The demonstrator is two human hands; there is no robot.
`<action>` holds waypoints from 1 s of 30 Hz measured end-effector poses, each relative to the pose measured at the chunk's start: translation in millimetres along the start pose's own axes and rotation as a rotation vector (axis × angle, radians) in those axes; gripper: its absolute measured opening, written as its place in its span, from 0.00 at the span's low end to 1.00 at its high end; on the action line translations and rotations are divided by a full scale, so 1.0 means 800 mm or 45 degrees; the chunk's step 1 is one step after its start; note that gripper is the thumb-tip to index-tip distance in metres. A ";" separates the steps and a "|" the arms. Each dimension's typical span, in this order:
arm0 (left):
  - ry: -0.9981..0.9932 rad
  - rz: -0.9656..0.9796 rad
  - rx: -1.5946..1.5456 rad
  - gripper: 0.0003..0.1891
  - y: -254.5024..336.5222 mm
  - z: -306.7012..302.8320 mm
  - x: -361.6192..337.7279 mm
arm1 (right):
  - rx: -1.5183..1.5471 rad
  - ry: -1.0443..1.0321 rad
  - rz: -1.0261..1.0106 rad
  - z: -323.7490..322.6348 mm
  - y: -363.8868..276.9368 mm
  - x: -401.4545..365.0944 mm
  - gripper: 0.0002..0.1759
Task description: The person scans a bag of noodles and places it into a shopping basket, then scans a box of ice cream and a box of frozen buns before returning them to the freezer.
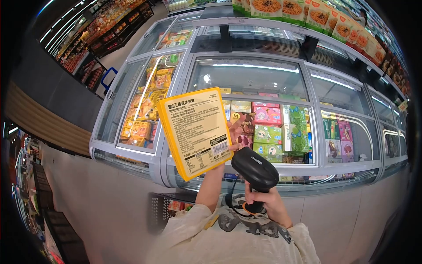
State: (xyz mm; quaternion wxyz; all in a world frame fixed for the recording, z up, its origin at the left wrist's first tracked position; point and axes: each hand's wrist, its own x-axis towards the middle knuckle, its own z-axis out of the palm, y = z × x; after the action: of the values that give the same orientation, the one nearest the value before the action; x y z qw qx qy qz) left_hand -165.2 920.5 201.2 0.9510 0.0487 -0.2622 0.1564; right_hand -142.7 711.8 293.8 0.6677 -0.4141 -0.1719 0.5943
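A flat yellow ice cream box [193,127] is tilted in front of me, its cream-coloured printed back towards me. My left hand [236,133] is closed on it from behind at the right edge; the fingers and thumb show there, while the palm is hidden. A barcode label sits at the box's lower right corner. Below that corner, my right hand [269,201] grips the handle of a black barcode scanner [256,169]. The scanner's head is close to the barcode, and a black cable hangs from it.
Glass-topped freezers [246,77] stretch ahead, holding colourful packages such as green boxes [268,137] and yellow packs [136,130]. Above them, a shelf carries noodle packages [299,13]. A black perforated basket [160,207] with packages sits low, left of my body.
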 end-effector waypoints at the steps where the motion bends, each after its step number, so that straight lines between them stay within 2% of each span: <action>1: 0.073 0.022 0.079 0.25 0.006 -0.002 -0.007 | 0.017 0.005 -0.014 -0.002 0.001 0.001 0.20; 3: 0.217 0.069 0.236 0.27 0.028 -0.001 -0.028 | 0.075 0.061 -0.085 -0.016 0.006 0.002 0.21; 7: 0.487 -0.117 0.597 0.32 0.098 -0.004 -0.088 | 0.255 0.169 -0.234 -0.080 0.014 -0.003 0.23; 10: 1.369 -0.379 1.046 0.31 0.138 0.004 -0.095 | 0.384 0.360 -0.240 -0.128 0.016 -0.011 0.23; 13: 1.497 -0.792 1.372 0.29 0.169 -0.042 -0.085 | 0.437 0.523 -0.180 -0.160 0.015 -0.009 0.22; 16: 1.477 -1.037 1.529 0.28 0.176 -0.121 -0.070 | 0.491 0.570 -0.132 -0.174 0.007 0.009 0.22; 17: 1.486 -1.036 1.586 0.29 0.183 -0.176 -0.082 | 0.506 0.583 -0.118 -0.176 0.003 0.016 0.22; 20: 1.588 -0.837 1.625 0.29 0.165 -0.262 -0.052 | 0.528 0.565 -0.090 -0.184 -0.006 0.040 0.22; 23: 1.665 -0.663 1.845 0.29 0.160 -0.388 -0.024 | 0.510 0.631 -0.054 -0.196 -0.017 0.067 0.22; 24: 1.768 -0.673 2.025 0.30 0.138 -0.331 0.044 | 0.498 0.659 -0.044 -0.203 -0.018 0.075 0.22; 26: 1.445 -0.325 2.000 0.34 0.153 -0.458 0.043 | 0.535 0.760 -0.021 -0.212 -0.023 0.090 0.22; 29: 1.848 -0.286 2.156 0.34 0.150 -0.480 0.118 | 0.519 0.848 0.002 -0.223 -0.032 0.104 0.23; 30: 1.882 -0.317 2.164 0.34 0.153 -0.489 0.131 | 0.444 0.914 0.065 -0.226 -0.033 0.107 0.24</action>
State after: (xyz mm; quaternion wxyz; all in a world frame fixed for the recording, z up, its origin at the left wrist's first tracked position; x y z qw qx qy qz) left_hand 69.5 1133.3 -78.9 0.5404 0.6003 0.5619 0.1786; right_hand 25.1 729.9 183.2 0.7307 -0.4801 0.1861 0.4484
